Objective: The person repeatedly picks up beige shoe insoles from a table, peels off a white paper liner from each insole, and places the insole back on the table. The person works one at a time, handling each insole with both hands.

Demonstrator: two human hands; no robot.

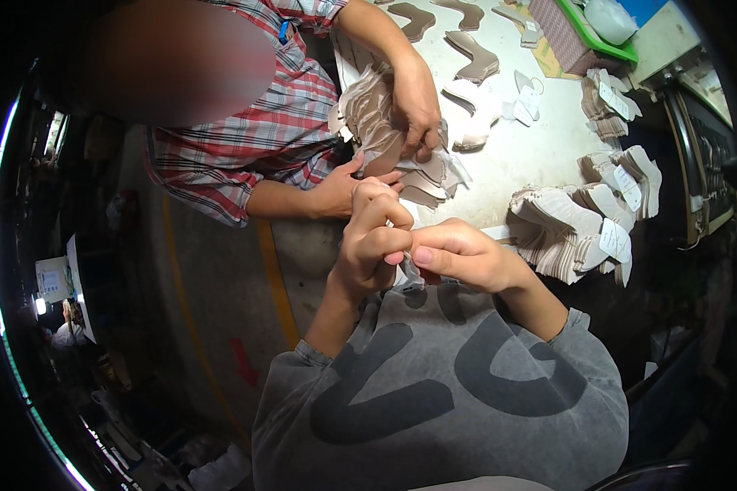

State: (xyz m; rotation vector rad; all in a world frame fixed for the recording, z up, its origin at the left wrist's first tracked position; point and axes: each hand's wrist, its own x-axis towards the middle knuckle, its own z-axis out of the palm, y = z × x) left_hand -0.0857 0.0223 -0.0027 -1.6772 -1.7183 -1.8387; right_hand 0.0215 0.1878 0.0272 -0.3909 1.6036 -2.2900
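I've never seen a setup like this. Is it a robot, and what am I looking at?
No robot here, just a person's two bare hands. This single picture comes from a wide fisheye camera worn on that person's head, looking down, so straight edges bend.

The left hand and right hand meet in front of the grey shirt, pinching a thin whitish piece, mostly hidden by the fingers.

On the white table lie stacks of curved, grey-brown pieces, some bearing white tags. A co-worker in a plaid shirt has both hands at a pile near the table's edge.
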